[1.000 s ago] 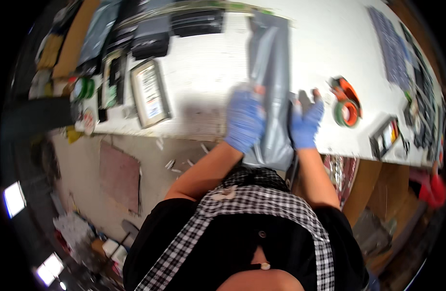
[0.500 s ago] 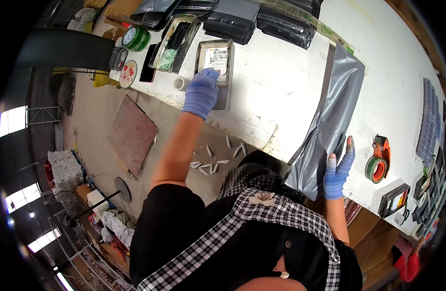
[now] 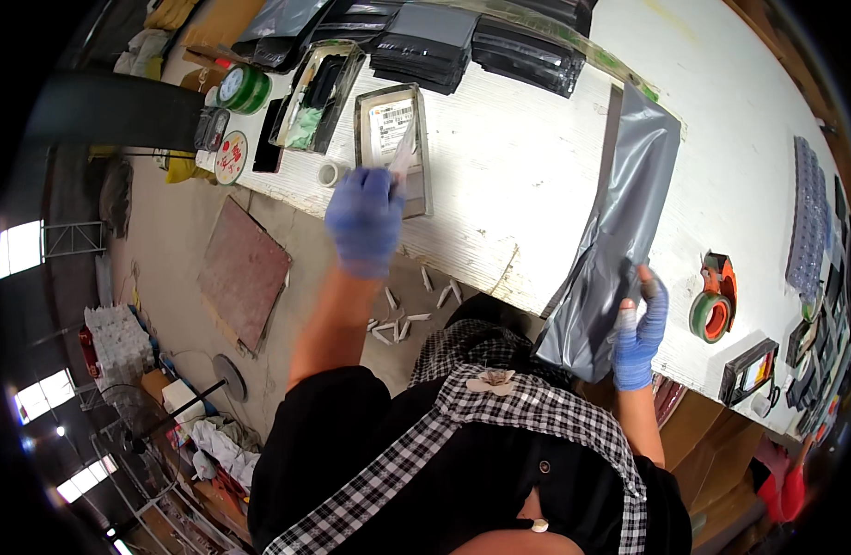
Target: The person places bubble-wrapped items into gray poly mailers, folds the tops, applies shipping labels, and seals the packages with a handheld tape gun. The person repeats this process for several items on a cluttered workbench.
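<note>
My left hand (image 3: 364, 220), in a blue knitted glove, is closed with a thin whitish label (image 3: 405, 155) pinched at its fingertips. The label rises at a slant over a shallow clear-walled tray (image 3: 423, 185) that holds printed labels (image 3: 389, 124). My right hand (image 3: 640, 335), gloved the same way with bare fingertips, rests against the lower right edge of a long grey plastic mailing bag (image 3: 636, 176). Its thumb and forefinger are stretched out and apart; the other fingers are partly hidden. The bag lies across the white table, its near end hanging over the edge.
An orange tape dispenser (image 3: 716, 301) sits right of the bag. Stacks of grey mailing bags (image 3: 423, 46) line the far side. Beside the label tray are a small white roll (image 3: 330, 174), another tray (image 3: 282, 137) and green tape rolls (image 3: 245, 90). Paper scraps (image 3: 388, 328) litter the floor.
My left hand has drawn back toward me and a little left, lifting a label off the tray. My right hand has stayed at the bag's edge. The whole view has shifted slightly.
</note>
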